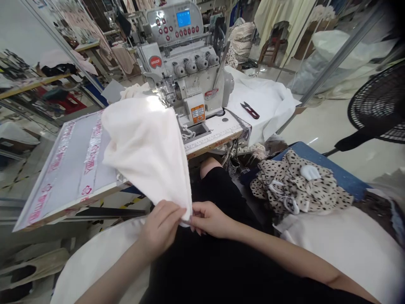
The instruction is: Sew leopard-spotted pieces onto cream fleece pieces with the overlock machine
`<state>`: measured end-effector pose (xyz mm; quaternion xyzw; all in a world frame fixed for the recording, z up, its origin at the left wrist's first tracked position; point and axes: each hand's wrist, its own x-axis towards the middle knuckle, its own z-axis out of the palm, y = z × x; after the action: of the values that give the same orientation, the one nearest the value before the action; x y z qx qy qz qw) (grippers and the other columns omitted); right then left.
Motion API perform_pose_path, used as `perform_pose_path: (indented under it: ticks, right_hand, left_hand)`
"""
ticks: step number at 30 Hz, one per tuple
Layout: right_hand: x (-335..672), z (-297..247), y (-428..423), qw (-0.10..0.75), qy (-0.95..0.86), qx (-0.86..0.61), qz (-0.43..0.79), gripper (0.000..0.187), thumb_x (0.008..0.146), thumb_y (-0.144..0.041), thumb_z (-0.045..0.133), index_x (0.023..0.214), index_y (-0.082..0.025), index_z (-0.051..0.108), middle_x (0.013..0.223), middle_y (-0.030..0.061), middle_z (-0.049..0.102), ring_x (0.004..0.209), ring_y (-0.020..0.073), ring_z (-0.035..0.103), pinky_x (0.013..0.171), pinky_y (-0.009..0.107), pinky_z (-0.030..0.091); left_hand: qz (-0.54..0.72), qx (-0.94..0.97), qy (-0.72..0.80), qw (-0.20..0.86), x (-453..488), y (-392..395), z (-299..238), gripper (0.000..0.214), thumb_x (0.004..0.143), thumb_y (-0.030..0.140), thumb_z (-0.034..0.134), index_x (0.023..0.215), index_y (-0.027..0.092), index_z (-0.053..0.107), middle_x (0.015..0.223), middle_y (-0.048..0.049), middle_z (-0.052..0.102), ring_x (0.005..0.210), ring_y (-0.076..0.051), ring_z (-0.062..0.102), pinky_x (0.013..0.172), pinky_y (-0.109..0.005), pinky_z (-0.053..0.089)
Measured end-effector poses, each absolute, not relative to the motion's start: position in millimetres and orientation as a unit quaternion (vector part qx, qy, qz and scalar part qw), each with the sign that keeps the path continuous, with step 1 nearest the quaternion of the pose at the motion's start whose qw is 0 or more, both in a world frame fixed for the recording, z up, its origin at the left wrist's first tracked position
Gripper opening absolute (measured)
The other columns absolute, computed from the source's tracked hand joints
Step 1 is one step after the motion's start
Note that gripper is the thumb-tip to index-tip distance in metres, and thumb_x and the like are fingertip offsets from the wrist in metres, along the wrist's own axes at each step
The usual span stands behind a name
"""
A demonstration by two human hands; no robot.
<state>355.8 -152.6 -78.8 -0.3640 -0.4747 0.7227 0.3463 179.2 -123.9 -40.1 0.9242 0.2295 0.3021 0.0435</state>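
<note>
A piece of pale pink fabric (148,143) drapes from the sewing table's front edge toward my lap. My left hand (164,226) pinches its lower corner, fingers closed over the cloth. Close beside it, my right hand (209,219) grips the same corner at the edge, thumb and fingertips pressed together. The fabric's upper end lies by the needle area of an overlock sewing machine (190,71), under its bright lamp. A long straight edge of the cloth runs down its right side to my hands.
Thread snips (249,110) lie on white cloth (268,99) right of the machine. Spotted fabric (300,185) is piled on a blue stool (341,175) at my right. A black fan (379,101) stands beyond. The table extension (76,160) reaches out left.
</note>
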Motion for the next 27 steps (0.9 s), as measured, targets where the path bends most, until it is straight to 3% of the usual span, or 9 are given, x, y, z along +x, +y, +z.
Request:
perform_pose_path:
  ticks: [7, 13, 18, 27]
  right_hand:
    - [364.6, -59.5, -158.1, 0.355, -0.497, -0.323, 0.723, 0.028, 0.079, -0.04, 0.057, 0.075, -0.014, 0.05, 0.064, -0.0017, 0.055, 0.046, 0.0033, 0.047, 0.04, 0.013, 0.035]
    - [368.2, -50.4, -158.6, 0.35, -0.477, -0.342, 0.73, 0.034, 0.078, -0.045, 0.056, 0.067, -0.014, 0.047, 0.058, -0.0029, 0.053, 0.041, 0.0029, 0.043, 0.037, 0.013, 0.032]
    - [369.4, -48.6, -159.8, 0.348, -0.493, -0.341, 0.721, 0.033, 0.083, -0.045, 0.048, 0.07, -0.015, 0.046, 0.062, -0.0021, 0.053, 0.045, 0.0034, 0.045, 0.04, 0.014, 0.034]
    - [366.5, -51.0, -159.0, 0.351, -0.455, -0.342, 0.744, 0.041, 0.078, -0.054, 0.051, 0.068, -0.015, 0.045, 0.06, -0.0035, 0.049, 0.044, 0.0031, 0.042, 0.04, 0.015, 0.031]
  left_hand:
    - [0.306, 0.93, 0.202, 0.027, 180.3, -137.3, -20.8, 0.028, 0.073, -0.006, 0.05, 0.097, 0.008, 0.054, 0.079, -0.0093, 0.058, 0.076, -0.015, 0.051, 0.067, -0.032, 0.046]
    - [0.304, 0.93, 0.206, 0.026, 180.7, -135.1, -21.2, 0.028, 0.074, -0.004, 0.052, 0.098, 0.011, 0.056, 0.079, -0.0075, 0.059, 0.074, -0.014, 0.052, 0.064, -0.03, 0.044]
    - [0.309, 0.928, 0.206, 0.017, 178.2, -136.9, -19.8, 0.025, 0.074, -0.004, 0.053, 0.093, 0.012, 0.058, 0.082, -0.006, 0.062, 0.079, -0.013, 0.056, 0.078, -0.033, 0.044]
    - [0.297, 0.929, 0.22, -0.011, 179.8, -139.3, -25.4, 0.02, 0.074, 0.007, 0.059, 0.093, 0.013, 0.057, 0.084, -0.0053, 0.063, 0.082, -0.015, 0.058, 0.087, -0.036, 0.041]
